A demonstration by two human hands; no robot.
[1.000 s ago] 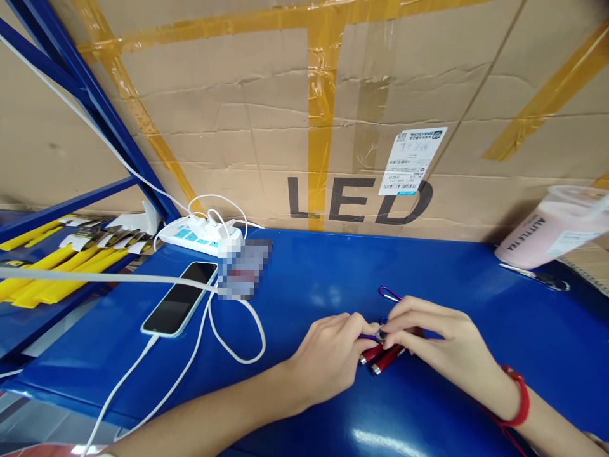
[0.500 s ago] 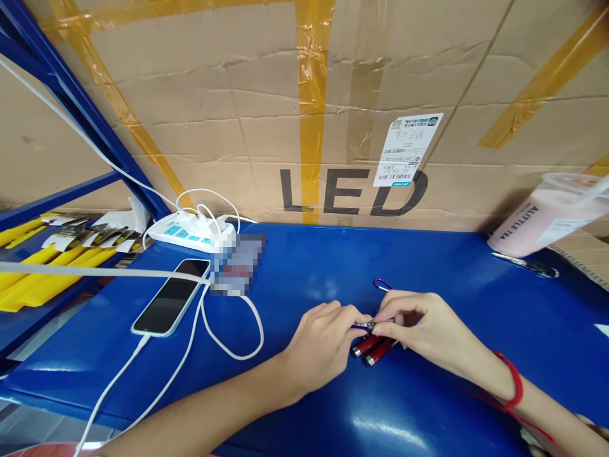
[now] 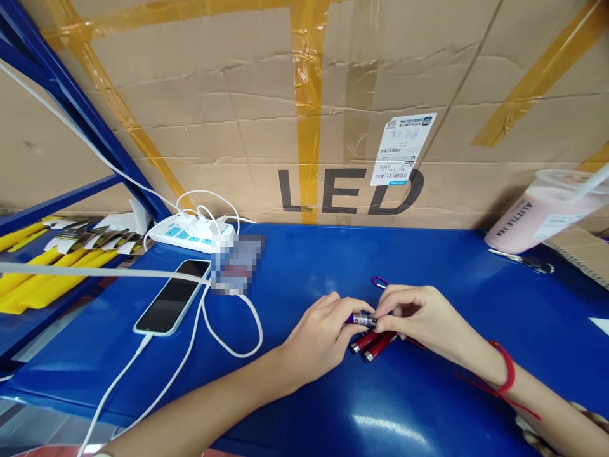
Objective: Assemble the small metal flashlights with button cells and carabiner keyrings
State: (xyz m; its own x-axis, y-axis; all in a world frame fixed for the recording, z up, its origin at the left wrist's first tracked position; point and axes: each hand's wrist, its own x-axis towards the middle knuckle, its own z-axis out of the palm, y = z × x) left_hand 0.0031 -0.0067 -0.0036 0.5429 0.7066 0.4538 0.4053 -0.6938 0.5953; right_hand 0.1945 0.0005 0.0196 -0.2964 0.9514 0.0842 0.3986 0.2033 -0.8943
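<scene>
Step in hand, as judged: two-handed fingertip work at one end of a small purple cylinder (image 3: 361,319). It's held right of the worktop's (image 3: 304,266) middle, well forward of the back edge.

Left hand (image 3: 316,336): thumb and index narrow, pinching the purple body. Right hand (image 3: 428,308): thumb and fingertips nearly together on the dark, metallic-looking opposite end. Can't tell if they also grip a separate part; fingers hide it.

Next move likely calls for a firm left pinch, a light right one, and both ends in line. Smooth round body probably rolls if either slackens.

Materials: cylinder is glossy, purple at the left, with a pale printed band next to the right fingertips. Just below it, two slim red cylinders (image 3: 380,346) lie side by side on the worktop, shiny, silver-capped at the near ends; far ends partly covered by the right hand. Can't tell if purple touches red. Purple wire loop (image 3: 379,277), thin and rounded, pokes out beyond the right hand toward the back edge.

Worktop is smooth blue, glossy, throwing glare. Creased, taped cardboard (image 3: 257,139) stands along its back edge. Glass-faced phone (image 3: 174,297) lies toward the left edge.
</scene>
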